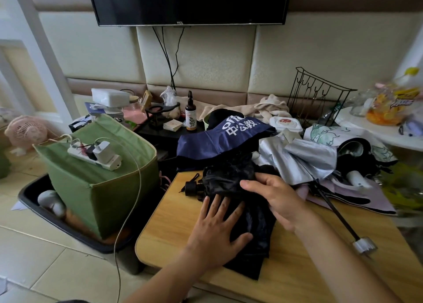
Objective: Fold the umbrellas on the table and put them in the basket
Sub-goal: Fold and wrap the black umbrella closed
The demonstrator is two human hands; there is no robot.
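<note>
Black umbrella (231, 183) lying collapsed on the wooden table (174, 231), canopy crumpled, handle (191, 187) with wrist strap pointing off its left end toward the table's left edge. Left hand (217, 229) flat on the umbrella's near fabric, fingers straight and spread, pressing down, not curled round anything. Right hand (274, 195) on the umbrella's right side, fingers extended over the cloth with tips on the folds; looks relaxed and open, no clear pinch visible. Behind the black umbrella: navy umbrella (219, 138) with white lettering, partly spread. Right of the black umbrella: silver umbrella (302, 158), canopy loose, its shaft (338, 218) running down toward the table's near right corner and ending in a silver handle (364, 245). Further right of it, a white patterned umbrella (332, 131) and more dark fabric, heaped and overlapping; pink-lilac cloth (357, 199) under that heap. Left of the table, on the floor: green fabric basket (91, 179) sitting in a black tray (29, 195), with a white power strip (96, 156) and plugged chargers lying across its rim, cable (135, 199) hanging down its front. No umbrella visible inside the basket. TV (187, 3) on the wall above, brown spray bottle (190, 115) behind the navy umbrella, pink fan (25, 131) far left of the basket.
</note>
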